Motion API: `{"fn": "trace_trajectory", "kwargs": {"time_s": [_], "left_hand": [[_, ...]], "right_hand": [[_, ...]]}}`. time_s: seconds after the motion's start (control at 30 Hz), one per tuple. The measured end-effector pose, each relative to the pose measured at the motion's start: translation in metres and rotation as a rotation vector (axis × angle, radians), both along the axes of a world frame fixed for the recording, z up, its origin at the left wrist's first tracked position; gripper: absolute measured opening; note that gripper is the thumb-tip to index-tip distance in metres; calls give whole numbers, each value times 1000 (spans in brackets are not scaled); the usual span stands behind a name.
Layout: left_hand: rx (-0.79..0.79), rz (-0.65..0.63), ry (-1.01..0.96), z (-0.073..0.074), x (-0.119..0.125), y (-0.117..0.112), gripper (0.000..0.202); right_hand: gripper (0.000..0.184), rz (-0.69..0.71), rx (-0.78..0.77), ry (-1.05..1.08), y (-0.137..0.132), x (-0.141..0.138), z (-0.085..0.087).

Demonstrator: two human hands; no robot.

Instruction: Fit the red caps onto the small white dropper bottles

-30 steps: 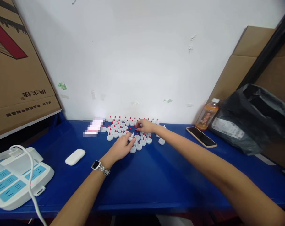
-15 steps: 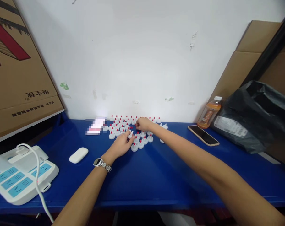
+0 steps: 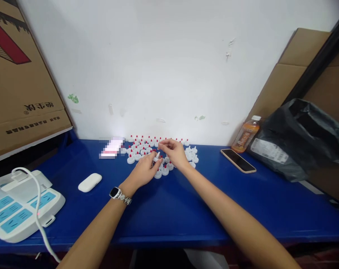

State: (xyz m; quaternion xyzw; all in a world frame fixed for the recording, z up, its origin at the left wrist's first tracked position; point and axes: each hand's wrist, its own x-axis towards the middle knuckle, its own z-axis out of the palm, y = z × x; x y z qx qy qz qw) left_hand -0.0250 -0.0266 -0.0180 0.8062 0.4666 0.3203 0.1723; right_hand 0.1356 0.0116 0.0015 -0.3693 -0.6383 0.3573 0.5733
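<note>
My left hand point(image 3: 143, 169) is closed on a white nozzle cap point(image 3: 157, 156), its pointed spout tilted up and bare of any red tip. My right hand point(image 3: 173, 152) pinches thumb and forefinger together just above that spout; what sits between the fingertips is too small to make out. Around both hands stand many white nozzle caps with red tips point(image 3: 165, 171), some hidden behind the fingers. To the right of my right hand lies a group of white nozzle caps without red tips point(image 3: 195, 158).
A white power strip point(image 3: 26, 209) with a cable and a white oval case point(image 3: 90, 182) lie on the left. A lit, blurred phone screen point(image 3: 111, 148) is behind. On the right are a phone point(image 3: 238, 160), an orange drink bottle point(image 3: 246, 135) and a black plastic bag point(image 3: 287, 142). A wall closes the back.
My right hand has come back from among the caps toward the spout in my left hand. My left hand stays closed on the same nozzle cap. The view has shifted slightly.
</note>
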Motion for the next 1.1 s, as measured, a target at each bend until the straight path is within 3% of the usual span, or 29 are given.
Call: {"fn": "trace_trajectory", "kwargs": {"time_s": [0.23,0.47,0.73,1.0,1.1], "left_hand": [[91,5,50,-1,5,-5,29],[145,35,123,1,5,-8,28],[356,73,280,1,8,-13,30],[331,78,246,3,11,-14,27],[296,62,191,5,11,-13,26]], "right_hand": [[22,-100,-47,117,-22,-12,-18],[23,-149,5,93,-33,-13,-19],[35,-120,101,171,-35,-20,-15],[34,-81,89,233,-33,-21,-15],[34,-80,103,165,-36,-20,-15]]}}
